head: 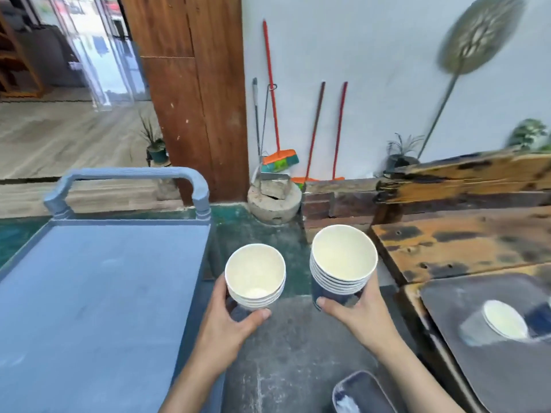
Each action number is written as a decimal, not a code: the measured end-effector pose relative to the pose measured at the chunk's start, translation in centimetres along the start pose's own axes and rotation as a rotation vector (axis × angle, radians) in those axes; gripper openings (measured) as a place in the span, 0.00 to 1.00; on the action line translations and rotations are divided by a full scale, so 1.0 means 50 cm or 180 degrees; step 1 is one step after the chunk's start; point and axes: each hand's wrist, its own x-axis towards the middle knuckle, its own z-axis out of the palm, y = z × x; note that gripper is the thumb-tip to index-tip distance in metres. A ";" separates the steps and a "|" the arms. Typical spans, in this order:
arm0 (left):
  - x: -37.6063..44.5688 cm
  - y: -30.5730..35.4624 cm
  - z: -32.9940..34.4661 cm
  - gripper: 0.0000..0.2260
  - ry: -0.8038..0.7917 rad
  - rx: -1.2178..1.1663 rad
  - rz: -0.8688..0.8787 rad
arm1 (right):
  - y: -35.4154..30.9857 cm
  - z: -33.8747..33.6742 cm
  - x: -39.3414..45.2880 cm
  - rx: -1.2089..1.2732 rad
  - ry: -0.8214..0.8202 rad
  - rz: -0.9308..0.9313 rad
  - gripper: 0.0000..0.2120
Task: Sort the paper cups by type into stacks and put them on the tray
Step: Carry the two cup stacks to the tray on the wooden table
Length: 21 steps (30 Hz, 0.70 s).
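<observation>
We hold a cup stack [255, 278] in our left hand [229, 320] and another [343, 263] in our right hand [360, 311] (fingers clamped round each), the blue tray [98, 293] lying nearer our left.

A pale wall [372, 55] stands far, with brooms [272, 93] leaning on it beside a wooden door [190, 93]. Daylight comes through curtains [98, 49] far left onto plank floor [59, 138]. A worn wooden bench [465, 234] sits right, a grey cart [98, 293] near left.
</observation>
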 end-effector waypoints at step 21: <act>-0.153 0.164 0.798 0.38 -0.1460 0.0070 0.0373 | 0.198 -0.787 -0.327 0.0079 0.1916 0.0445 0.40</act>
